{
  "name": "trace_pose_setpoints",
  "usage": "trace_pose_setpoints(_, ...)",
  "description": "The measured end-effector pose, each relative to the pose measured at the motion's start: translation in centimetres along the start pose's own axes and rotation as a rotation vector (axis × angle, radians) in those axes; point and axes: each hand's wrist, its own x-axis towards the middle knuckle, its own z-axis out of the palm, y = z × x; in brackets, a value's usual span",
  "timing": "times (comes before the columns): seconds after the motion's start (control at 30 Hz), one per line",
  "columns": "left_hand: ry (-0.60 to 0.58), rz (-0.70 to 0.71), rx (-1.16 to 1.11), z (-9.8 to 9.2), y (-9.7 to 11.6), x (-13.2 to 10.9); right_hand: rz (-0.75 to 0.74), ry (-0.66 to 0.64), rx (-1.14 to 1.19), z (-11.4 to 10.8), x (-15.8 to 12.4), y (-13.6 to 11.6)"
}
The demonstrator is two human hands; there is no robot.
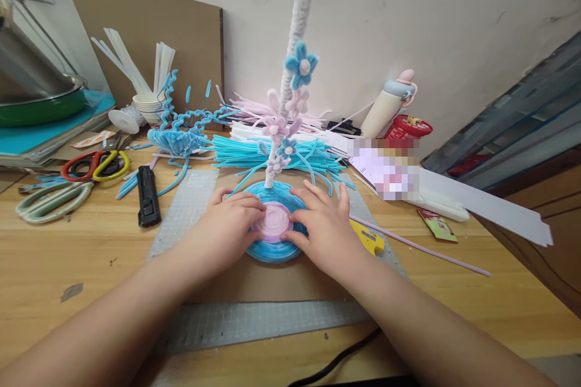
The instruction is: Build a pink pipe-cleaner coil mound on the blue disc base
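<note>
Table: wooden worktable (68, 242), crowded at the back and left, seen fr. above.
Mat: grey cutting mat (190, 205) laid on the table; a brown cardboard sheet (281, 281) is laid on it, under the work.
Stock: pile of blue pipe cleaners (236, 154) stacked behind the work, w/ white and pink ones further back.
Stem: white fuzzy stem (299, 6) set upright at the far rim of the disc, running out of view at the top; a blue flower (300, 65) and smaller pink/blue ones are fixed along it.
Disc: coiled pipe-cleaner disc (272, 251), blue w/ a pink centre (275, 221), lying flat on the cardboard at mid-mat.
L hand: left hand (227, 224) laid palm-down on the disc's left side, fingers together, tips at the pink edge; nothing gripped.
R hand: right hand (322, 227) laid palm-down on the right side, fingers spread, tips at the pink edge; nothing gripped.
Step (judged): the coil is being pressed flat and held steady betw. both hands.
Next move (judged): even pressure fr. both sides is called for, w/ the stem kept clear so it isn't tipped.
Tools: green scissors (49, 199) and a black utility knife (147, 196) left of the mat; a yellow tool (368, 239) just beside the R hand.
</note>
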Motion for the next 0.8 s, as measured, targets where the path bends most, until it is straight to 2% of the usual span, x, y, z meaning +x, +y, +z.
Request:
trace_pose_setpoints(0.2,-0.015,-0.015,-0.006,0.1,0.0,0.1,-0.014,-0.023,-0.055,-0.2,0.4,-0.1)
trace_pose_setpoints(0.5,0.007,-0.002,-0.006,-0.1,0.1,0.0,-0.027,-0.156,-0.106,-1.2,1.9,-0.8)
trace_pose_setpoints(0.63,0.059,-0.003,-0.004,0.2,-0.2,0.0,-0.077,-0.187,-0.08,-1.2,2.1,-0.9)
trace_pose_setpoints(0.8,0.023,-0.012,-0.011,0.0,0.2,-0.1,-0.132,-0.204,-0.065,-0.8,2.4,-0.6)
